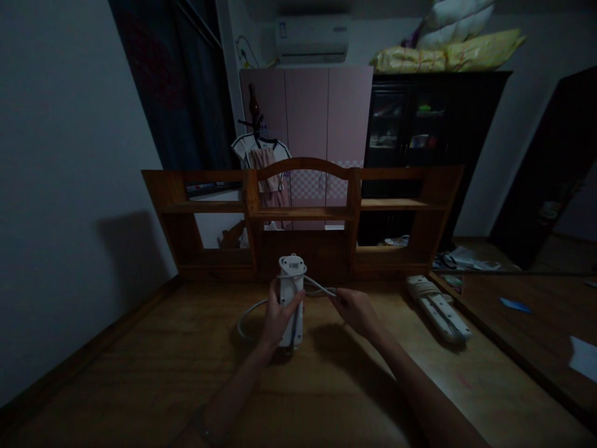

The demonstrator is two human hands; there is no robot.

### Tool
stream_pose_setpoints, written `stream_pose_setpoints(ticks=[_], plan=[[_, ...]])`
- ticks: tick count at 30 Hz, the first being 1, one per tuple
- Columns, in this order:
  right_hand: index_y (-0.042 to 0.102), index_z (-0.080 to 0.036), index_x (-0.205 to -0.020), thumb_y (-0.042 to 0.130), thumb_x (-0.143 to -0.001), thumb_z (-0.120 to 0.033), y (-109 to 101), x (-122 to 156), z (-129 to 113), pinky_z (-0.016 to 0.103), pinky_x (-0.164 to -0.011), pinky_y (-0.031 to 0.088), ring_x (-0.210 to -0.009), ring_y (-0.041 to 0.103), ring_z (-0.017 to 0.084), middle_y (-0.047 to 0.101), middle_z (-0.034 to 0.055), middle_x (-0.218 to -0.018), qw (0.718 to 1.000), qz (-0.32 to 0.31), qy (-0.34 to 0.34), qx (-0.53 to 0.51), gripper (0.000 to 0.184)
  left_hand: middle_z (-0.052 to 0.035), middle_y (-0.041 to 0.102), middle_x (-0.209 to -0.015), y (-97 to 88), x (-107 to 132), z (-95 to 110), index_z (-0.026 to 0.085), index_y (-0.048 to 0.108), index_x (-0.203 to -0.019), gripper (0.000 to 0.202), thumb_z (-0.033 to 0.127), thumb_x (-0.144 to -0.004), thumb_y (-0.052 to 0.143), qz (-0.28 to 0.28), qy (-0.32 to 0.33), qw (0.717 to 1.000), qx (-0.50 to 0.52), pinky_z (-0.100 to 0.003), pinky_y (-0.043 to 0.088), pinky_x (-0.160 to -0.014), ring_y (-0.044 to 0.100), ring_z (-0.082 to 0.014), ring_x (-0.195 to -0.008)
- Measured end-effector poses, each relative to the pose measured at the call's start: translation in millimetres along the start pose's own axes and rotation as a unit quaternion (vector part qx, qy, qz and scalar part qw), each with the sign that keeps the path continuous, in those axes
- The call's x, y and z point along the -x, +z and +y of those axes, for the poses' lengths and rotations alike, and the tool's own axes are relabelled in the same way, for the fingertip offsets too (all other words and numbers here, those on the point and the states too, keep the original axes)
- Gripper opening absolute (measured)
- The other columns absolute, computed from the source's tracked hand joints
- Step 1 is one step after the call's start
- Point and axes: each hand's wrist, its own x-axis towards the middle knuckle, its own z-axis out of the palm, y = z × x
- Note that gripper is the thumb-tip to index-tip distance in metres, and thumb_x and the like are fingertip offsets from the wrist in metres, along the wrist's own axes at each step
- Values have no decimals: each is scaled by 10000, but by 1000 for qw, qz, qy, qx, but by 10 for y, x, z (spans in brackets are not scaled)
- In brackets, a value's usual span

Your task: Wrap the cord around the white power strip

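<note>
My left hand [278, 314] is closed around a white power strip [291, 298], which it holds upright over the wooden desk. Around the strip's upper end runs a turn of its white cord [321, 287]. Fingers pinched, my right hand [357, 309] grips that cord to the right of the strip and draws it out fairly straight. Another stretch of the cord loops down to the left of my left hand. A second white power strip [441, 311], with cord wound about its far end, lies on the desk to the right.
A wooden shelf unit [298, 214] stands along the back of the desk [196, 361]. The wall [84, 205] bounds the left side. At the right, past a raised edge, lie a blue card [515, 305] and a white paper [584, 358].
</note>
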Motion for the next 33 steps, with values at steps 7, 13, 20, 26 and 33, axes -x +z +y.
stream_pose_setpoints(ticks=[7, 13, 20, 26, 33], plan=[[634, -184, -806, 465, -927, -346, -81, 23, 97, 219, -556, 325, -602, 588, 131, 660, 46, -712, 994, 61, -68, 60, 264, -113, 535, -1274, -108, -92, -29, 221, 351, -1316, 646, 444, -778, 631, 82, 51, 990, -99, -358, 422, -963, 541, -225, -1152], [658, -199, -978, 469, -940, -297, -64, 124, -177, 229, -597, 366, -630, 589, 125, 653, 48, -717, 981, 95, -149, 79, 217, -150, 588, -1215, -72, 7, 35, 237, 248, -1412, 722, 484, -814, 570, 56, 58, 947, -309, -343, 482, -782, 624, -280, -1014], [630, -221, -1097, 446, -946, -252, 8, 178, -247, 257, -633, 415, -698, 607, 151, 660, 63, -758, 977, 59, -199, 57, 241, -158, 627, -1120, -35, 91, 91, 245, 160, -1461, 714, 437, -865, 503, 7, 93, 861, -500, -293, 458, -622, 663, -258, -783], [551, -195, -1236, 366, -963, -193, -72, 158, -315, 284, -669, 441, -777, 617, 179, 667, 85, -848, 962, 9, -254, 99, 330, -79, 581, -1133, 1, 159, 120, 348, 129, -1457, 682, 307, -879, 488, -36, 142, 821, -551, -286, 446, -655, 623, -225, -816], [633, -194, -1010, 493, -918, -312, -182, 70, -227, 260, -644, 397, -733, 596, 162, 639, 65, -848, 982, 34, -160, 92, 204, -39, 558, -1094, 10, 168, 51, 377, 67, -1454, 874, 123, -781, 564, -146, 197, 787, -565, -272, 448, -742, 578, -202, -911]])
